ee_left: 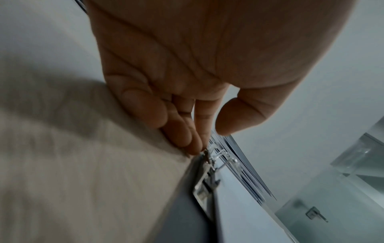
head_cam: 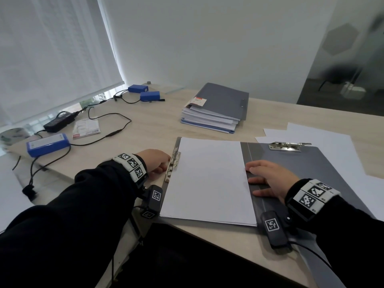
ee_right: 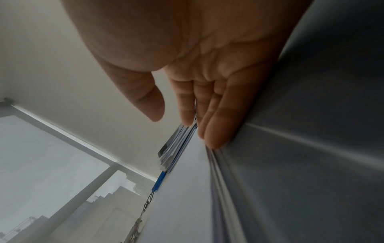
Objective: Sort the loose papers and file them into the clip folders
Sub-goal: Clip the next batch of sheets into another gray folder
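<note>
An open grey clip folder [head_cam: 311,163] lies on the table in front of me. A stack of white papers [head_cam: 207,179] rests on its left half, beside the metal clip [head_cam: 172,165] at the left edge. My left hand [head_cam: 163,165] reaches that clip; in the left wrist view its fingertips [ee_left: 195,146] touch the clip's lever [ee_left: 209,166] and the thumb stands apart. My right hand [head_cam: 264,177] lies flat on the folder's spine, its straight fingers [ee_right: 214,131] against the right edge of the papers [ee_right: 187,189]. A second metal clip [head_cam: 288,146] sits on the folder's right cover.
Loose white sheets [head_cam: 324,136] lie beyond and under the folder at the right. A pile of filled folders [head_cam: 218,107] stands at the back centre. Blue boxes [head_cam: 47,144], a black adapter [head_cam: 59,121] and cables cover the left of the table [head_cam: 145,125].
</note>
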Demonstrator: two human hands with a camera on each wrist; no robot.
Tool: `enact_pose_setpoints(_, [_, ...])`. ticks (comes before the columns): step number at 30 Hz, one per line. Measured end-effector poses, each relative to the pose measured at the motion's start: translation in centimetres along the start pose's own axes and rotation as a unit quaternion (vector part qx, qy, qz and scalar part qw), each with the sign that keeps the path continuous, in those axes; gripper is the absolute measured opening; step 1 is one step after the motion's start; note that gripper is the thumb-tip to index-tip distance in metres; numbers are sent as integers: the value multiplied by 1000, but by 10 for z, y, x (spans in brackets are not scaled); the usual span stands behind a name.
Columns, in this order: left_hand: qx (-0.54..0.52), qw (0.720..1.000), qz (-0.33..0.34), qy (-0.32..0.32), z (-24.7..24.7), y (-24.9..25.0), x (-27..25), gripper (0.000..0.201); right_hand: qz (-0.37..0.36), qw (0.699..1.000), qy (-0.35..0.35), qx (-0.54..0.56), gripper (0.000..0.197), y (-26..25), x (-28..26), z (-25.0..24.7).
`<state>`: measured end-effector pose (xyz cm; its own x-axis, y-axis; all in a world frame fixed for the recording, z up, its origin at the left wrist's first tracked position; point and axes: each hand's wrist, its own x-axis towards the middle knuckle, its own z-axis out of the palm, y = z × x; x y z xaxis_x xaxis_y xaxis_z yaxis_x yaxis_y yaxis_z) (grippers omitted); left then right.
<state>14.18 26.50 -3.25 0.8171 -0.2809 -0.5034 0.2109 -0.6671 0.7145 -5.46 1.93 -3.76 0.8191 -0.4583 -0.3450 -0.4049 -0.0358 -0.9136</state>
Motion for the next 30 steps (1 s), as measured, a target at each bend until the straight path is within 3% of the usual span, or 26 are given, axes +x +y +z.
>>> enact_pose_setpoints(8, [74, 996, 51, 10, 3, 9, -4, 25, -5, 1000, -8, 12, 23, 2, -2, -1])
enact_pose_setpoints(11, [85, 994, 74, 13, 3, 12, -3, 39, -6, 1000, -9, 15, 22, 1, -2, -1])
enact_pose_setpoints(14, [56, 993, 95, 36, 3, 10, -3, 54, -6, 1000, -9, 18, 21, 2, -2, -2])
enact_pose_setpoints(19, [-25, 996, 70, 54, 0, 13, -3, 50, -4, 1000, -11, 23, 21, 1, -1, -2])
enact_pose_setpoints(23, [-68, 993, 82, 47, 3, 15, -4, 67, -5, 1000, -11, 22, 21, 2, -1, -3])
enact_pose_setpoints(25, [-89, 989, 97, 62, 5, 18, -6, 64, -5, 1000, -12, 22, 21, 2, -1, -3])
enact_pose_setpoints(29, [-172, 976, 103, 88, 3, 18, -15, 30, -5, 999, -14, 30, 21, 2, 0, -3])
enact_pose_setpoints(30, [-192, 972, 104, 85, 1, 15, -15, 33, -5, 999, -14, 32, 21, 2, 0, -3])
